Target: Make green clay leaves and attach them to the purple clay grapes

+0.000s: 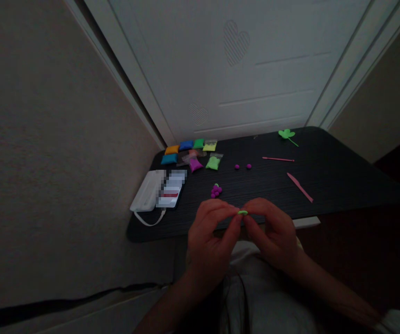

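Observation:
A small flat piece of bright green modelling clay (pixel 242 212) is pinched between my two hands, above the table's near edge. My left hand (pixel 210 232) grips its left end between thumb and forefinger. On the other end, the thumb and forefinger of my right hand (pixel 273 232) are closed. Just beyond my left hand lies a bunch of purple clay balls (pixel 216 190) with a bit of green on top. Two loose balls, a purple ball (pixel 236 167) and another purple ball (pixel 249 166), rest farther back.
Several clay packets stand at the back left, among them a purple packet (pixel 195 163) and a light green packet (pixel 214 162). A phone (pixel 172 189) lies beside a white power bank (pixel 147 191) with a cable (pixel 150 224). Rightward are a pink stick tool (pixel 278 159), a pink knife (pixel 300 188) and a green clover-shaped piece (pixel 287 134).

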A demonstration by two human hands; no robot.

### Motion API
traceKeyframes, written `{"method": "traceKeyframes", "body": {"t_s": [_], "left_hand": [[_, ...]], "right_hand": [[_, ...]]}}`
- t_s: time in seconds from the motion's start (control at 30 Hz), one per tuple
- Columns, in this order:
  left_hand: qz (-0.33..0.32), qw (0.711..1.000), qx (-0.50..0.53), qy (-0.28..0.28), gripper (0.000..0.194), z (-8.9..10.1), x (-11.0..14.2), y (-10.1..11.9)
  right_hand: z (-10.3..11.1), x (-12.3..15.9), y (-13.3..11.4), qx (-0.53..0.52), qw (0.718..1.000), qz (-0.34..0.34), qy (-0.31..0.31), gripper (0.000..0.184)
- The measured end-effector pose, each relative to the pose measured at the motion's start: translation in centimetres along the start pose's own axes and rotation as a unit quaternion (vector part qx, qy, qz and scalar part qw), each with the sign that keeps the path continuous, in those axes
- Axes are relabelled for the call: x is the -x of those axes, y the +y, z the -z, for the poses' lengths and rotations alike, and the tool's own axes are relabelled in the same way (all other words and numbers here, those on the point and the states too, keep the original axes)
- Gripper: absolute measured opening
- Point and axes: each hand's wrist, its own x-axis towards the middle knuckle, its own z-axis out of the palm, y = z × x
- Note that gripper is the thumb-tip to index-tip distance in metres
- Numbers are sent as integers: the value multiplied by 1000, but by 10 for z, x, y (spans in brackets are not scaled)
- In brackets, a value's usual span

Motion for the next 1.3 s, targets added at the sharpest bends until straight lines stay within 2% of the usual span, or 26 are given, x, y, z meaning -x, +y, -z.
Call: {"method": "traceKeyframes", "body": {"t_s": [0.57,0.73,0.9,1.1,1.3], "left_hand": [[2,1000,1,7,20,-1,0,-1],[13,1000,1,8,14,-2,-1,0],[101,994,34,20,8,-7,2,-1],[219,965,141,14,8,-13,3,-4],[279,934,221,16,7,-15,2,-8]], "right_hand": [[0,-2,-2,8,1000,-10,-16,11],[0,-2,-2,12,1000,-10,-14,12],[0,-3,1,5,1000,-23,-11,12],[-2,-2,6,-13,998,-62,14,10],[-3,-1,9,-32,997,-70,17,10]]}}
